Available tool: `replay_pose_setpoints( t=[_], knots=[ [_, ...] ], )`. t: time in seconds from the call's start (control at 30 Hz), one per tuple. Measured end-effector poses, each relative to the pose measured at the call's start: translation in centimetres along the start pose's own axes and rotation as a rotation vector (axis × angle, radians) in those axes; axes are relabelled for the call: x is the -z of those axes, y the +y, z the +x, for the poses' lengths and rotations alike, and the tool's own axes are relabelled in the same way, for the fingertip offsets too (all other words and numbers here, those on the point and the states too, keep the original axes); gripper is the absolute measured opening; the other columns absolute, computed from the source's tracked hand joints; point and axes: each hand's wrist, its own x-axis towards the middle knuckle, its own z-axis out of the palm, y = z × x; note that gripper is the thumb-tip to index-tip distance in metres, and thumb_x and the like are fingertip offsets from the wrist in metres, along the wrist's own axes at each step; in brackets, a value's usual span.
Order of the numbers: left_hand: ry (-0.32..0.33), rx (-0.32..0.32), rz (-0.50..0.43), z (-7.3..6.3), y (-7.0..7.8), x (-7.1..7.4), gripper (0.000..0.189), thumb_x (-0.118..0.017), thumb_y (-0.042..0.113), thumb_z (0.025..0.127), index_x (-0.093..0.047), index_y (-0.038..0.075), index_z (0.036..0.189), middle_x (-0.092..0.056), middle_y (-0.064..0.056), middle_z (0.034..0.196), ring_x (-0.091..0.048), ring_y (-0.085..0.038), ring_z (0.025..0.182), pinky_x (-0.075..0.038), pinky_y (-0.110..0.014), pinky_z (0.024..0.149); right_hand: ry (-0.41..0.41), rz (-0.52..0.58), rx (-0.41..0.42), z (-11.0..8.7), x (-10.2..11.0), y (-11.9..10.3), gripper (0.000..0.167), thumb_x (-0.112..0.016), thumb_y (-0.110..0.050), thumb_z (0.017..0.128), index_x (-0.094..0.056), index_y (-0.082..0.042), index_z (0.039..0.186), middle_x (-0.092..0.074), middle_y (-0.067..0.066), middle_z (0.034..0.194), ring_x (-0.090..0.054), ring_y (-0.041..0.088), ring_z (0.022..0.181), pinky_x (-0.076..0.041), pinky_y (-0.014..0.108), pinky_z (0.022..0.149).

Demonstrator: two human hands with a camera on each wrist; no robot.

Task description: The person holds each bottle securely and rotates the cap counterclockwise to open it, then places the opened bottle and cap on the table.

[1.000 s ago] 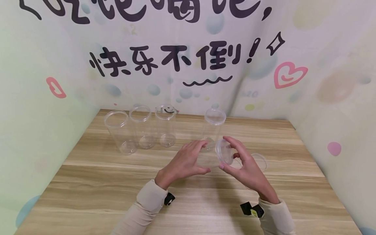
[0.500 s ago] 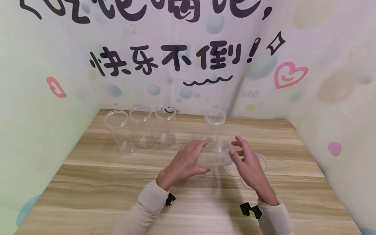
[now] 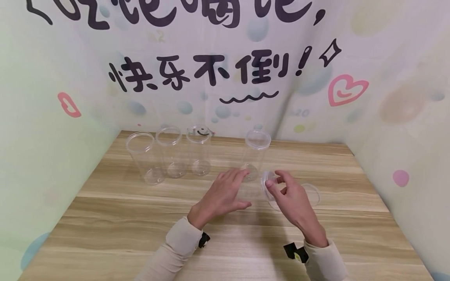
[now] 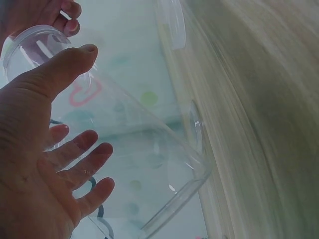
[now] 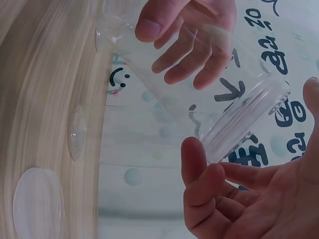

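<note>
A clear plastic jar (image 4: 144, 154), tilted almost onto its side, is held above the table in my left hand (image 3: 223, 193). In the left wrist view my thumb and bent fingers lie round its wall. Its ribbed clear lid (image 5: 244, 119) is on the mouth and faces right. My right hand (image 3: 295, 201) is at the lid, fingers bent. In the right wrist view, fingertips (image 5: 193, 152) appear to touch the lid's rim, while the thumb stands a little apart from it. See-through plastic makes the jar's outline faint in the head view.
Several upright jars stand behind: a left jar (image 3: 140, 142), a second jar (image 3: 168, 136) and a third jar (image 3: 198, 134). A lidded jar (image 3: 258, 140) stands further right. Flat clear discs, one disc (image 3: 311, 194) among them, lie on the wooden table (image 3: 351, 230). A printed wall (image 3: 225, 109) closes the back.
My right hand lets go of the lid, draws back to the right, then comes back left to its rim. The left hand keeps its hold on the jar, nearly still.
</note>
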Motion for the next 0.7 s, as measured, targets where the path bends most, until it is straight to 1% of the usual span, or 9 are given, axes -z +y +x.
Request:
replay_pose_setpoints(
  t=[0.13,0.23,0.4,0.5,0.7],
  knots=[
    [0.010,-0.012,-0.001,-0.04,0.01,-0.11,0.087,-0.086,0.045,0.072,-0.046,0.006,0.140,-0.057,-0.009,0.136,-0.051,-0.025,0.131,-0.042,-0.047,0.106,0.017,-0.013,0.002,-0.02,-0.14,-0.10,0.060,-0.057,-0.050,0.097,-0.052,-0.005,0.137,-0.062,0.015,0.119,-0.062,0.020,0.076,-0.049,0.030,0.061],
    [0.022,-0.019,0.003,-0.07,0.00,-0.16,0.087,-0.086,0.044,0.072,-0.046,0.005,0.139,-0.057,-0.009,0.135,-0.051,-0.026,0.130,-0.043,-0.048,0.105,0.014,-0.018,-0.009,-0.04,-0.04,-0.26,0.062,-0.060,-0.052,0.094,-0.054,-0.005,0.135,-0.063,0.014,0.118,-0.061,0.021,0.077,-0.049,0.030,0.062],
    [0.033,-0.026,0.010,-0.12,-0.03,-0.19,0.087,-0.086,0.044,0.072,-0.047,0.005,0.139,-0.058,-0.010,0.135,-0.052,-0.026,0.129,-0.044,-0.048,0.105,0.002,-0.044,-0.028,-0.16,0.23,-0.49,0.066,-0.059,-0.056,0.093,-0.054,-0.006,0.135,-0.063,0.015,0.119,-0.062,0.020,0.079,-0.049,0.030,0.064],
    [0.029,-0.023,0.002,-0.15,-0.03,-0.15,0.087,-0.086,0.044,0.072,-0.047,0.005,0.139,-0.058,-0.010,0.135,-0.052,-0.026,0.129,-0.044,-0.048,0.105,0.001,-0.055,-0.029,-0.18,0.25,-0.47,0.067,-0.059,-0.057,0.093,-0.054,-0.005,0.136,-0.064,0.015,0.120,-0.062,0.019,0.080,-0.048,0.029,0.064],
    [0.006,-0.002,-0.019,-0.24,-0.02,0.00,0.086,-0.086,0.043,0.073,-0.046,0.008,0.140,-0.056,-0.008,0.138,-0.050,-0.024,0.132,-0.043,-0.047,0.105,-0.011,-0.026,-0.005,-0.11,0.14,-0.25,0.067,-0.062,-0.056,0.091,-0.053,-0.007,0.136,-0.063,0.012,0.121,-0.062,0.017,0.078,-0.050,0.029,0.061]
  ],
)
